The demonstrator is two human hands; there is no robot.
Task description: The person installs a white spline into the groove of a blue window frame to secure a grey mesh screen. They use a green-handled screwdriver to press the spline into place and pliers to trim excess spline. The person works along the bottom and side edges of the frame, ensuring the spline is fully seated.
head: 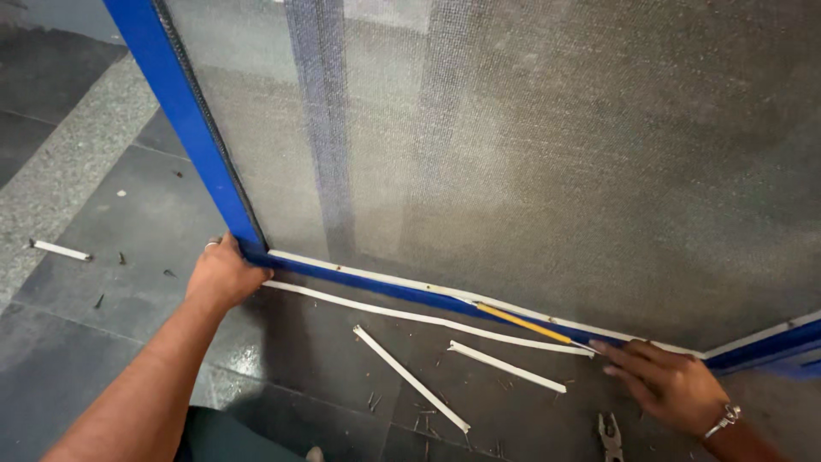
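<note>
Both hands [224, 275] [663, 381] press blue frame's [197, 128] bottom edge.

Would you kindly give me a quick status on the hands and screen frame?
Left hand grips blue frame corner. Right hand steadies yellow-handled tool. White strips underneath.

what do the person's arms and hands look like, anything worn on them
Both forearms are bare, with no sleeves or gloves in view. The left hand wears a ring on one finger. The right hand has a silver metal bracelet or watch band at the wrist.
</note>
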